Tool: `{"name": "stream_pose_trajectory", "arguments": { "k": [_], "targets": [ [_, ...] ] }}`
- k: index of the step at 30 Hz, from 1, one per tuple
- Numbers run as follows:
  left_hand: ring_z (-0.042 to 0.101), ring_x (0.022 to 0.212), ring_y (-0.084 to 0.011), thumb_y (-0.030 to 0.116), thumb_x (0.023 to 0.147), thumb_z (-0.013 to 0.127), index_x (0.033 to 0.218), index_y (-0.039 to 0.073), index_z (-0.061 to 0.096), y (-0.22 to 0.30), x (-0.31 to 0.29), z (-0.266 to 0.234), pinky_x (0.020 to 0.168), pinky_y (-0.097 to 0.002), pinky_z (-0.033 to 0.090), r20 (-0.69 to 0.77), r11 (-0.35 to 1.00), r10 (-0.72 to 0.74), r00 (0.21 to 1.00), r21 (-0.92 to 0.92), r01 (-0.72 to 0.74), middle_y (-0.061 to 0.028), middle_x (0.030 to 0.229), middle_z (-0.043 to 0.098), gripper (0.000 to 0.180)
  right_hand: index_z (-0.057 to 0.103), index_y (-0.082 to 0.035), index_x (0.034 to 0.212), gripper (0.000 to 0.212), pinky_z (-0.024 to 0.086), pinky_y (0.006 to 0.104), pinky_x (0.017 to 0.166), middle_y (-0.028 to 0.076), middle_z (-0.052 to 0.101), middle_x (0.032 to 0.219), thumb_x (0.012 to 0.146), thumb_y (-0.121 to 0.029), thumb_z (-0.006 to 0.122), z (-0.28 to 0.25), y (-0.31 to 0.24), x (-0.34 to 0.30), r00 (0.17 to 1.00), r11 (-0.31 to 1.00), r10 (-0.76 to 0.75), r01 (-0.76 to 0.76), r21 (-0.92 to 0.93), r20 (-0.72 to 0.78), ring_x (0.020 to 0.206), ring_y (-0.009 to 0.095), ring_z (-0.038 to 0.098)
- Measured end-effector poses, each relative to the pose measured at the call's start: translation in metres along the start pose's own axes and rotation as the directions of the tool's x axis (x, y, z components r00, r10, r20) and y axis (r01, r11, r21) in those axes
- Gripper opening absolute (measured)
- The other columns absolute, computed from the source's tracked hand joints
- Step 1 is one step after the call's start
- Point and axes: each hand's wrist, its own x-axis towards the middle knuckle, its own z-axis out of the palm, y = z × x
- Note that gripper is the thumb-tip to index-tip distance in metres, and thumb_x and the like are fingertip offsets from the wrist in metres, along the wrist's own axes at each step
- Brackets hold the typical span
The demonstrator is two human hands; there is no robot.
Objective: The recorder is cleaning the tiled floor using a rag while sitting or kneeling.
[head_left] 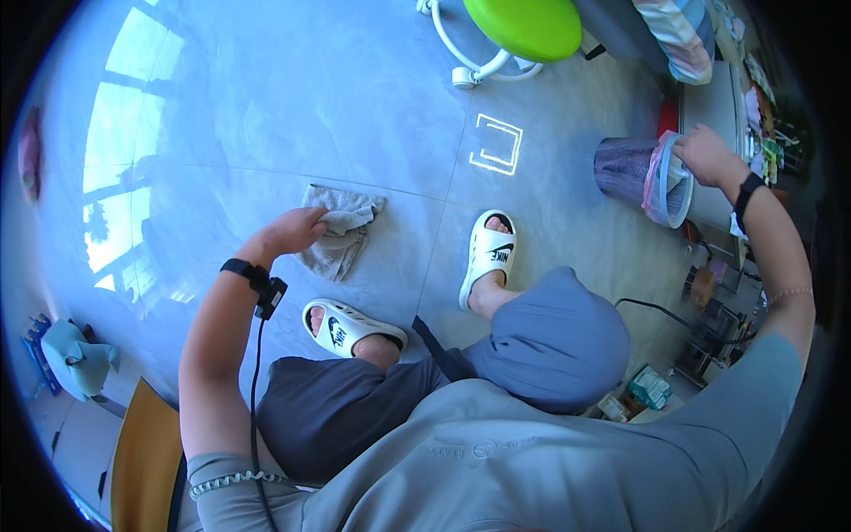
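My left hand [298, 230] is closed on a grey cloth [341, 244], which hangs bunched from the fingers in front of my left slipper [344, 328]. Out to the right, my right hand [709, 156] grips the pale rim of a trash bin [623, 170]. The bin has dark, see-through-looking sides and a pink bag folded over its mouth [658, 182]. It is tilted, with its opening toward my right arm. The fingertips of the right hand are partly hidden behind the rim.
A green stool [523, 27] on white casters stands ahead. Grey cabinet drawers [714, 115] and cluttered items line the right side. A wooden-edged seat [142, 461] and a grey-blue plush-like thing [78, 359] are at lower left. Glossy tile floor [292, 106] lies between.
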Motion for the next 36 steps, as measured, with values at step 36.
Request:
{"name": "stream_pose_trajectory", "arguments": {
  "k": [36],
  "targets": [
    [0.061,0.122,-0.0259,0.017,0.097,0.05,0.135,0.009,0.056,0.124,0.113,0.008,0.096,-0.0478,0.056,-0.354,0.202,-0.789,0.502,-0.921,-0.333,-0.0102,0.127,0.063,0.039,0.064,0.004,0.106,0.034,0.047,0.0369,0.062,0.011,0.066,0.077,0.106,-0.029,0.055,0.153,-0.213,0.254,0.519,-0.357,0.854,0.533,0.767,0.038,0.065,0.021,0.059]
  ]
}}
